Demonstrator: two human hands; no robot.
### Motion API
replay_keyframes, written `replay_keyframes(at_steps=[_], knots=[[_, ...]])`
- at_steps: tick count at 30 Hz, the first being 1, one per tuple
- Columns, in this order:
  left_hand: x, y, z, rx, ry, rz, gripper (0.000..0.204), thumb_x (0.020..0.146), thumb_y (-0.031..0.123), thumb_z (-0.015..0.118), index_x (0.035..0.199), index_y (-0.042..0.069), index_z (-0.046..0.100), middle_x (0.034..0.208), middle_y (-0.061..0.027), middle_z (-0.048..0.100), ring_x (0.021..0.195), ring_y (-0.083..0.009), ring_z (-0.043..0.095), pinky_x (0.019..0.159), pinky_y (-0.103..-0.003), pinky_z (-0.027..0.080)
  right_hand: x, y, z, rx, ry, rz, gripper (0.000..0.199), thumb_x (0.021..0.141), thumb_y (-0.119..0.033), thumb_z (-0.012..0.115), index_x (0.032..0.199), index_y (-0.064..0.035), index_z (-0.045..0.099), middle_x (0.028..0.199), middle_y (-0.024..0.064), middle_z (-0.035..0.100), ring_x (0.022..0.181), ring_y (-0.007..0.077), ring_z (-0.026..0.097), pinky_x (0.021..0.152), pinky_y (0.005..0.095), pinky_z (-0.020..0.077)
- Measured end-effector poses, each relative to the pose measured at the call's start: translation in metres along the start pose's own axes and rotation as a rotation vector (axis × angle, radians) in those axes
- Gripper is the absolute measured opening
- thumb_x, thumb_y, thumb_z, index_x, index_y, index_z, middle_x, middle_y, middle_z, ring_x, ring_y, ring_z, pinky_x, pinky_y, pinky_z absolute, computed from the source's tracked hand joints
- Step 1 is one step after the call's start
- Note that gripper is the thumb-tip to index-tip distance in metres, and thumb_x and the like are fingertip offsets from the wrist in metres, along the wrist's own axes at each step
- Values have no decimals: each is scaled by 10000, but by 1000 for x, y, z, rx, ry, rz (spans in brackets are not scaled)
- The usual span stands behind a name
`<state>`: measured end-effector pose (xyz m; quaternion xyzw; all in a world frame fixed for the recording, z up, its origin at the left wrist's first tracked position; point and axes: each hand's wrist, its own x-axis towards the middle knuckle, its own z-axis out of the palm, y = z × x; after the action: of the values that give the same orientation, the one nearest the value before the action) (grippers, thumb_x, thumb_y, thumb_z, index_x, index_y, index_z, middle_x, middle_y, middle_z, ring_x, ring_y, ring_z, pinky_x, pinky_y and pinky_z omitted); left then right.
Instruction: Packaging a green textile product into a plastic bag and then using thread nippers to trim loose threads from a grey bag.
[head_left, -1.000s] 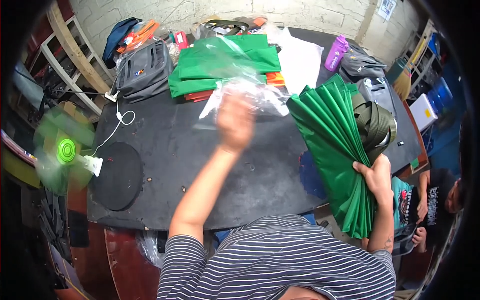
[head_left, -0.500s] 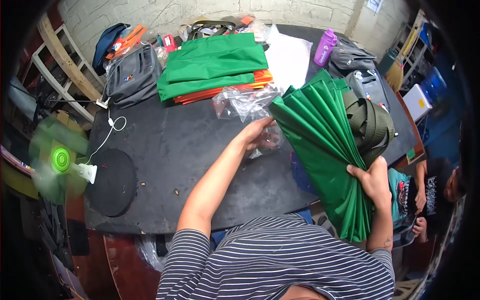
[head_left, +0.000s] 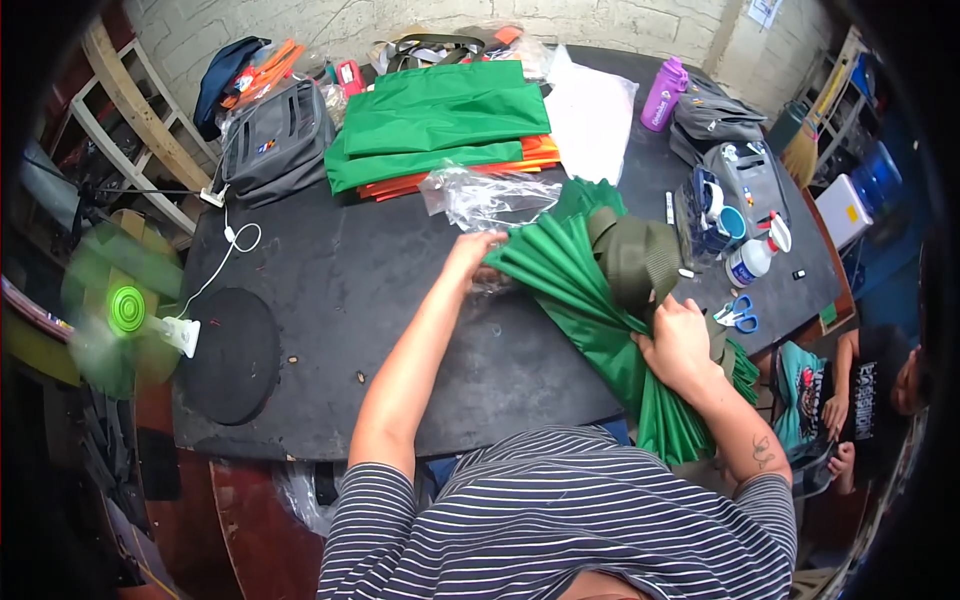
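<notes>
My right hand (head_left: 685,345) is closed around a gathered bundle of pleated green fabric (head_left: 572,290), slanting from the table towards my body. A thick coil of olive webbing strap (head_left: 637,262) lies against the bundle, just above that hand. At the bundle's far left end, my left hand (head_left: 474,256) has its fingers closed on a clear plastic bag (head_left: 490,283). The bundle partly covers this bag, so how far one goes into the other cannot be made out.
Folded green fabric (head_left: 440,115) lies over orange pieces (head_left: 540,152) at the back. Around the table are grey bags (head_left: 275,140), a purple bottle (head_left: 664,95), a spray bottle (head_left: 752,262), blue-handled scissors (head_left: 737,314) and a fan (head_left: 127,310). A person (head_left: 870,385) sits at right.
My right hand has brought the green bundle and strap left and lower over the table, uncovering the scissors and spray bottle. My left hand has shifted slightly left, closing its fingers at the plastic.
</notes>
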<state>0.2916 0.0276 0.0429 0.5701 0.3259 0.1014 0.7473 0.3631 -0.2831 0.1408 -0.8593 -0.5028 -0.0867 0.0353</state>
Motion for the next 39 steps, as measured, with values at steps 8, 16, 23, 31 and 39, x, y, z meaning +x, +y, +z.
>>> replay_keyframes(at_steps=[8, 16, 23, 31, 39], knots=[[-1, 49, -24, 410, -241, 34, 325, 913, 240, 513, 1144, 51, 643, 767, -37, 609, 598, -106, 581, 523, -243, 501, 2, -24, -1, -126, -121, -284, 314, 605, -123, 638, 879, 23, 586, 839, 182, 545, 747, 297, 561, 738, 391, 395], [-36, 93, -36, 1011, -88, 961, 295, 691, -100, 451, 904, 50, 589, 854, -137, 597, 785, -273, 609, 688, -374, 481, 3, -21, -3, -118, -150, -365, 379, 642, -86, 588, 993, 55, 572, 808, 180, 545, 739, 301, 559, 715, 392, 385], [-17, 22, -67, 1158, 170, 637, 496, 692, 288, 722, 1074, 1, 588, 1153, -169, 500, 975, -377, 583, 836, -434, 484, 12, 14, -10, 28, -123, -116, 277, 635, -191, 734, 755, 3, 576, 786, 156, 574, 785, 342, 591, 801, 438, 437], [1, -47, -44, 911, 85, 730, 685, 593, 83, 809, 1202, 0, 505, 1259, -208, 448, 1073, -377, 552, 865, -411, 491, 25, 8, -64, 202, -349, 283, 406, 606, -228, 797, 778, 75, 589, 707, 243, 592, 725, 432, 582, 720, 465, 474], [-5, -7, -54, 436, -329, 63, 188, 795, 148, 637, 912, 17, 706, 753, 13, 639, 673, -56, 522, 573, -257, 435, 35, 6, -6, -49, -165, -185, 301, 670, -236, 722, 775, 22, 611, 777, 160, 590, 746, 322, 589, 779, 408, 429]])
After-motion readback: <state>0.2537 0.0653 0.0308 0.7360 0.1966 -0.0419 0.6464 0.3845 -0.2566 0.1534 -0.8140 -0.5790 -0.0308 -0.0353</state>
